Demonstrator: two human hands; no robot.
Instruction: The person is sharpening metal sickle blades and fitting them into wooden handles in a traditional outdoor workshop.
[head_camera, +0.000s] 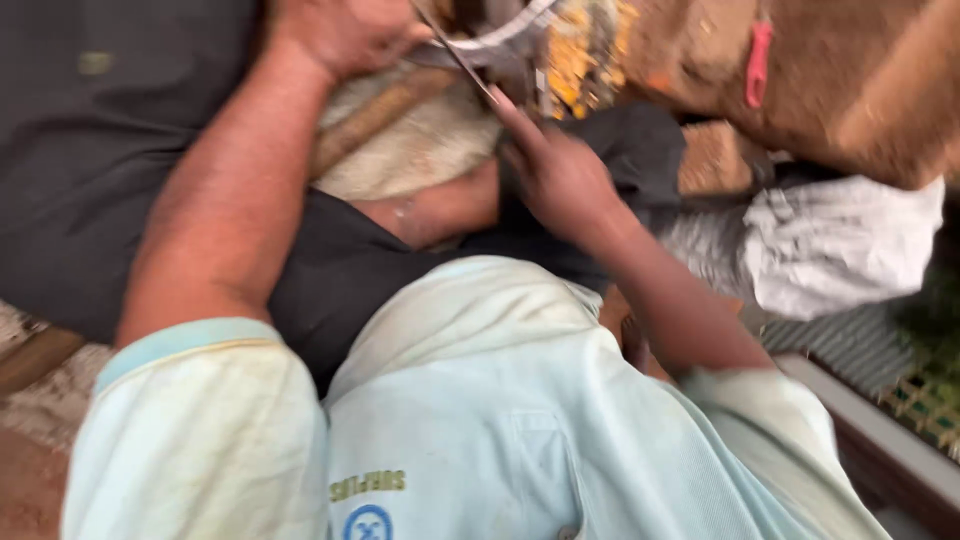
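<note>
left hand (345, 35) gripping curved blade (490, 45), right hand (555, 175) beside

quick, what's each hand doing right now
left hand: closed around a handle at the top edge.
right hand: fingers extended, touching the curved metal blade; no grip visible.

Both hands up at a curved metal blade, view blurred.

L hand (345, 35) closed over the top area by a wooden handle (375, 115) w/ a pale rough sack (420, 150) under it; R hand (555, 175) has fingers pointing up, touching the curved metal blade (490, 45). Yellow bits (580, 50) just beside blade. Brown dirt-coated mass (850, 80) w/ red strip (758, 62) upper R, white crumpled sack (840, 245) below it. Light blue shirt (480, 420) fills the foreground.
</note>
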